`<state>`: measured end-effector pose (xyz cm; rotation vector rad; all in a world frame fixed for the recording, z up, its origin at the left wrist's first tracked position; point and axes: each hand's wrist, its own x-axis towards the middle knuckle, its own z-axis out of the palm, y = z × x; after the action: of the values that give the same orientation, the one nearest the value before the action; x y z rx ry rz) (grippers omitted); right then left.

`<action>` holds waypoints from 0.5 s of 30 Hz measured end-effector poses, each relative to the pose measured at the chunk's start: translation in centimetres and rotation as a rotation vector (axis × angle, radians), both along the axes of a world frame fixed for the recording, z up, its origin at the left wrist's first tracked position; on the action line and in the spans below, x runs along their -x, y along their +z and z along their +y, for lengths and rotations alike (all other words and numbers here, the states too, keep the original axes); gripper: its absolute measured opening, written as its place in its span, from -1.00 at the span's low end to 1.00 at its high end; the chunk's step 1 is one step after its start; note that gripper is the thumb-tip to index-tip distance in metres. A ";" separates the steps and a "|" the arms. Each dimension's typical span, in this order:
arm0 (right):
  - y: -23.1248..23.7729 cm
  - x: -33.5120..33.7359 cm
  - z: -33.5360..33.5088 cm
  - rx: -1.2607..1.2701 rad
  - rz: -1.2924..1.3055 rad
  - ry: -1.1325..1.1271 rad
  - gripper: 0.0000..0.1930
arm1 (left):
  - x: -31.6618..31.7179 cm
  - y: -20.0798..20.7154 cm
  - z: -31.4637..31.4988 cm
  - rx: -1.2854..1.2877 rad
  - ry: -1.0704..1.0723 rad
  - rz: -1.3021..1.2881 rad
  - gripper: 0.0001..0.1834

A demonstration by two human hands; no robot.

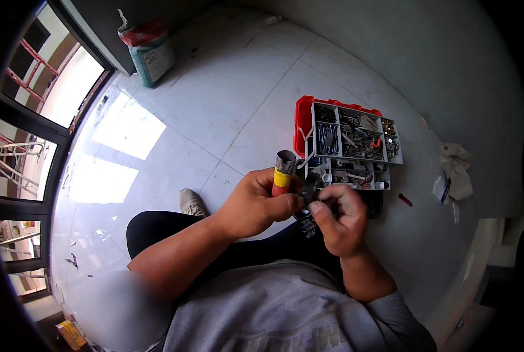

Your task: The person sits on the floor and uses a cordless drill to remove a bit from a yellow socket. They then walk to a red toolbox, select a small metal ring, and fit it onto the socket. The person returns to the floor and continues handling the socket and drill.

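Observation:
My left hand (pixel 251 204) is closed round a red and yellow handle (pixel 282 179) with a worn grey, hollow-looking end pointing up and away. A dark, rounded piece (pixel 310 185) sits between my two hands; its kind cannot be made out. Close to the left thumb, my right hand (pixel 344 223) is closed, thumb and fingertips pinched together at that piece. What they grip is mostly hidden. Below the fingers, a dark, blocky part (pixel 310 227) shows above my lap. Just beyond my hands, the open toolbox (pixel 304 114) has a red edge and grey compartment trays.
Screws, bits and small fittings fill the upper tray (pixel 358 136). A dark red object (pixel 405 200) lies right of the box, near a beige cloth bag (pixel 456 170). A green-and-white sack (pixel 150 58) stands far left by glazed doors (pixel 24 149). Pale tiles (pixel 262 76) cover the floor.

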<state>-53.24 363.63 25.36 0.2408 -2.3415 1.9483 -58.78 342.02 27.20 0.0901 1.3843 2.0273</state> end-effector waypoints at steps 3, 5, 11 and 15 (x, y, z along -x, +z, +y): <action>0.1 1.2 -0.2 0.143 0.050 -0.061 -0.48 | 0.4 -0.6 -0.1 -0.070 -0.089 -0.017 -0.73; 0.6 1.8 0.7 0.319 -0.193 0.086 -0.53 | 0.5 -1.1 -0.2 -0.117 -0.117 -0.037 -0.74; 1.3 2.1 1.0 0.339 -0.419 0.040 -0.71 | 1.4 -1.4 0.1 -0.102 -0.061 -0.153 -0.76; 1.1 2.2 0.8 0.376 -0.428 0.028 -0.73 | 1.5 -1.8 -0.1 -0.120 -0.051 -0.182 -0.78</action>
<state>-55.45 364.44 26.50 -0.1914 -2.1198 2.6141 -60.29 341.92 25.38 -0.0061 1.1374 2.0210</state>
